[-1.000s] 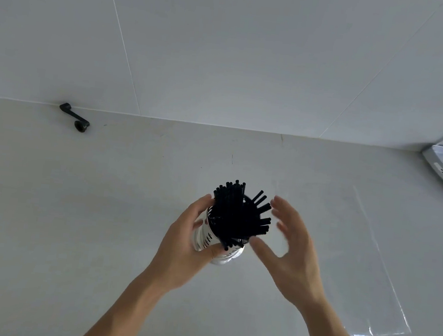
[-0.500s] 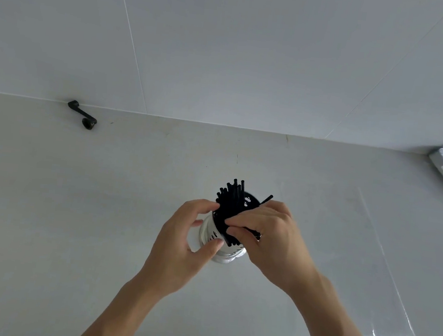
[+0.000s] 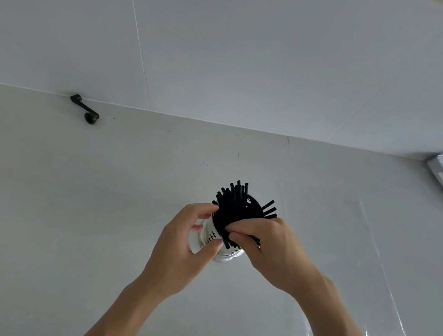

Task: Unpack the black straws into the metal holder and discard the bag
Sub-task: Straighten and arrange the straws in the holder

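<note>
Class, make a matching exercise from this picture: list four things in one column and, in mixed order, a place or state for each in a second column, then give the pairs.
Things:
1. straws
2. left hand
3. bag
4. black handle

Places or states:
A. by the wall, far left
B. standing in the holder
C. flat on the counter, right
D. gripping the holder

Pairs: 1-B, 2-D, 3-C, 4-A

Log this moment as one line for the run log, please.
stage: arranging black straws in perforated metal holder | left hand: grips holder | right hand: pinches straws | clear plastic bag: flat on counter, not discarded
</note>
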